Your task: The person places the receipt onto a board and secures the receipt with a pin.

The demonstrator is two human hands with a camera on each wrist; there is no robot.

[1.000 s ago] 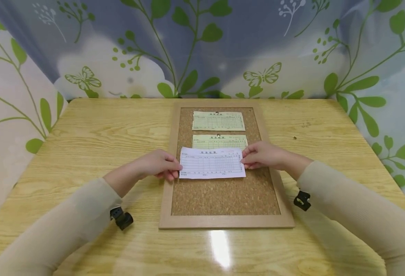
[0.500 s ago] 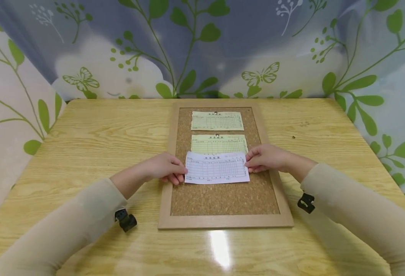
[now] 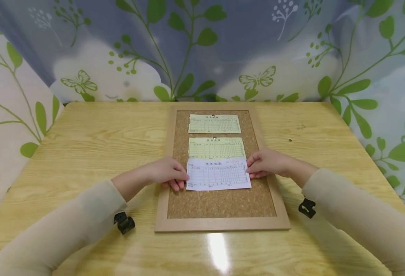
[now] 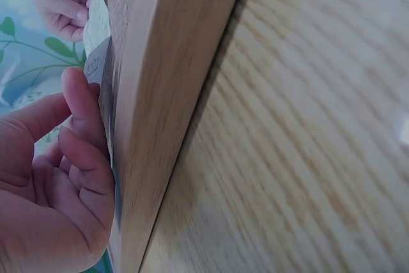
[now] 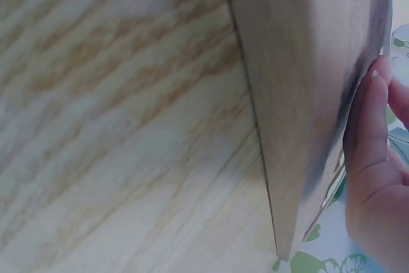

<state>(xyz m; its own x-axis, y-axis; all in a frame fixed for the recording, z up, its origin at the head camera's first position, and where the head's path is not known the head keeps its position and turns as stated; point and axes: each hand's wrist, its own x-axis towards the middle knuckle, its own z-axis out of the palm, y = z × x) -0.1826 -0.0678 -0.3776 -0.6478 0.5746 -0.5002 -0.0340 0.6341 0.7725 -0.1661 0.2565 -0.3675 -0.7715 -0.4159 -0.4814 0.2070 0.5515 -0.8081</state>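
A white printed form slip (image 3: 218,174) lies over the lower middle of the framed cork board (image 3: 219,205). My left hand (image 3: 168,173) pinches its left edge between thumb and fingers. At the opposite edge, my right hand (image 3: 267,164) pinches the slip too. The slip's top edge meets the bottom of a yellow form slip (image 3: 216,148), which a pushpin (image 3: 214,138) holds at its top. Higher on the board, another yellow form slip (image 3: 214,124) hangs under its own pushpin (image 3: 213,116). In the left wrist view the fingers (image 4: 83,113) are beside the board's wooden frame (image 4: 144,94).
The board lies on a wood-grain table (image 3: 112,130). A tiny dark object (image 3: 290,140) is on the table to the board's right. Behind stands a curtain (image 3: 202,50) printed with leaves and butterflies. Each wrist carries a black strap device (image 3: 124,223).
Both hands have drawn the white slip down the board and slightly right, uncovering more of the middle yellow slip. The white slip now lies flatter and nearly in line with it.
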